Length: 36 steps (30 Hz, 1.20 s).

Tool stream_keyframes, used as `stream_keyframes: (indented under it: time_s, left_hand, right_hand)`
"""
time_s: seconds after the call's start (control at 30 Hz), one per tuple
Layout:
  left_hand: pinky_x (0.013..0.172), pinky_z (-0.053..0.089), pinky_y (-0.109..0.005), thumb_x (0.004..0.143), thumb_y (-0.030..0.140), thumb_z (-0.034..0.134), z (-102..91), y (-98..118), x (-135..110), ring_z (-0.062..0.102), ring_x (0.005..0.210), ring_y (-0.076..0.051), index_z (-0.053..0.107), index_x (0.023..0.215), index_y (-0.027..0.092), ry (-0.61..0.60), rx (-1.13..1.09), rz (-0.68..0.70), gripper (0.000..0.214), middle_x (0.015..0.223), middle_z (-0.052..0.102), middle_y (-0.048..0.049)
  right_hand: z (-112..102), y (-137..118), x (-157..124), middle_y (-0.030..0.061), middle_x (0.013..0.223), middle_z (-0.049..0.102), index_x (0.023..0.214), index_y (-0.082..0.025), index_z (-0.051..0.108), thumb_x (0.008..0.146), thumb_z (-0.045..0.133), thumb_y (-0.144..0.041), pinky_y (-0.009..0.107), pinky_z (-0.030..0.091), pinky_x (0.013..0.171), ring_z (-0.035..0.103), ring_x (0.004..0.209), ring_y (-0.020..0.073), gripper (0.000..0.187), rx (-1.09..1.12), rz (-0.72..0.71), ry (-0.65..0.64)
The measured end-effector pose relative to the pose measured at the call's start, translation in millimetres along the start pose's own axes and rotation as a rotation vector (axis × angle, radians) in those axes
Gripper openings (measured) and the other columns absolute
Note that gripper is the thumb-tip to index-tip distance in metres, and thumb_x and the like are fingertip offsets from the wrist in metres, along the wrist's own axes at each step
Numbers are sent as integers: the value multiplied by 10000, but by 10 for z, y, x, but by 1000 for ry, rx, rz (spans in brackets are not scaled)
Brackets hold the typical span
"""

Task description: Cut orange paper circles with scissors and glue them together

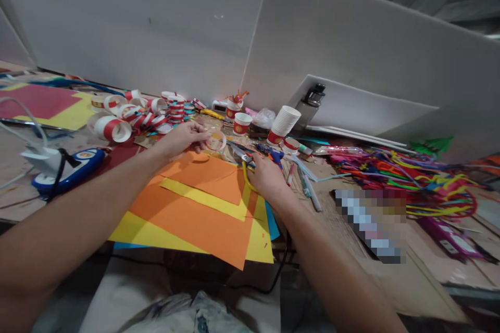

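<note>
My left hand (191, 138) is closed, its fingertips pinching a thin pale ring (217, 141); whether it is a tape roll or a band of paper cup I cannot tell. My right hand (267, 174) grips scissors (242, 156) with yellow handles, their blades pointing left towards the ring. Below both hands lie orange sheets (187, 213) and yellow sheets (156, 234) of paper, overlapping, with a blue sheet (272, 221) under them. Just beyond my right hand is a blue-handled tool (273, 153), partly hidden.
Cut red-and-white cup rings (113, 129) are heaped at the back left. Paper cups (284, 122) stand stacked near a dark bottle (308, 106). Colourful pipe cleaners (406, 177) cover the right side. A blue power strip (70, 171) with cables sits left. Pens (312, 192) lie on cardboard (328, 229).
</note>
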<state>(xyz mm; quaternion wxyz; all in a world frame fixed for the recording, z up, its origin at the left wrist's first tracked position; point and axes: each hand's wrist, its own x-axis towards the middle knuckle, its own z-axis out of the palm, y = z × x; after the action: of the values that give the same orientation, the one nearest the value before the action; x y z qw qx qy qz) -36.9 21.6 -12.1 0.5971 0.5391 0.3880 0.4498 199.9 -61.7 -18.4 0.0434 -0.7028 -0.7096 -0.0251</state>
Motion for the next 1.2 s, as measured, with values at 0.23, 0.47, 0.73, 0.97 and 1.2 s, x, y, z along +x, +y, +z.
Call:
stream_keyframes:
  time_s: [0.23,0.47,0.73,0.97,1.2]
  left_hand:
    - [381,350,-149,704,257,815,-188,133,64,513,427,-57,590,740,143,66,-99,32,255,557,597,10]
    - [446,406,-151,715,277,813,-174,182,-9,568,501,-66,585,855,149,-119,-64,33,296,687,668,-15]
    - [520,491,-215,699,394,836,163,-70,-118,618,545,-104,580,932,148,-354,122,-64,426,716,685,-24]
    - [654,559,-341,822,589,631,169,-74,-129,695,793,-209,604,1112,145,-308,428,18,531,1076,705,-147]
    - [1169,310,-424,640,552,791,38,25,-172,402,1426,-339,451,1489,221,-675,1271,202,973,1575,420,-129]
  right_hand:
    - [-49,40,16,207,1156,680,1201,-105,639,917,527,-228,386,485,881,649,1072,319,329,-57,-68,-13]
    - [-96,-77,-24,171,1367,549,1438,-184,472,893,661,-398,451,441,1053,513,1276,305,615,447,-243,309]
    - [22,-209,-25,149,1489,470,1484,-229,389,766,797,-303,463,402,1122,483,1349,281,829,722,-427,241]
    - [16,-95,42,73,1116,721,1169,-201,676,815,717,-319,351,515,867,667,971,219,375,796,-357,139]
    - [-96,123,120,77,1053,749,1102,-173,702,825,696,-440,322,519,777,685,923,216,384,1027,-76,97]
